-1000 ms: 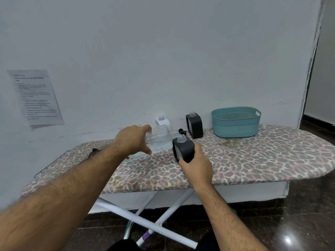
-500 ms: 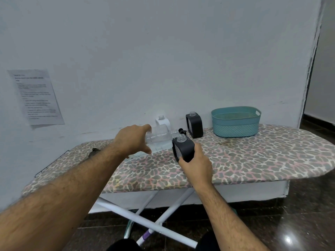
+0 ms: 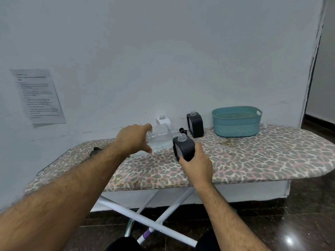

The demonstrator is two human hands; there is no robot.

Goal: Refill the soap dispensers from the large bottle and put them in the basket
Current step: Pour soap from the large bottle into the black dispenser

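**Clear bottle tipped to a black dispenser at mid-frame**

At the centre of the frame the left hand (image 3: 133, 139) has its fingers and thumb curled round the base end of the large clear bottle (image 3: 159, 134), which lies tipped on its side with its neck pointing right. The neck meets the open mouth of a black soap dispenser (image 3: 184, 148), which stands on the leopard-print ironing board (image 3: 253, 160). The right hand (image 3: 196, 164) grips this dispenser from the near side, fingers wrapped round its lower body. Just behind the bottle stands a white dispenser (image 3: 163, 121), and right of it a second black dispenser (image 3: 195, 124), both uncapped. The teal basket (image 3: 236, 127) sits further right on the board, apart from them. A printed sheet (image 3: 39, 96) hangs on the wall at the left.
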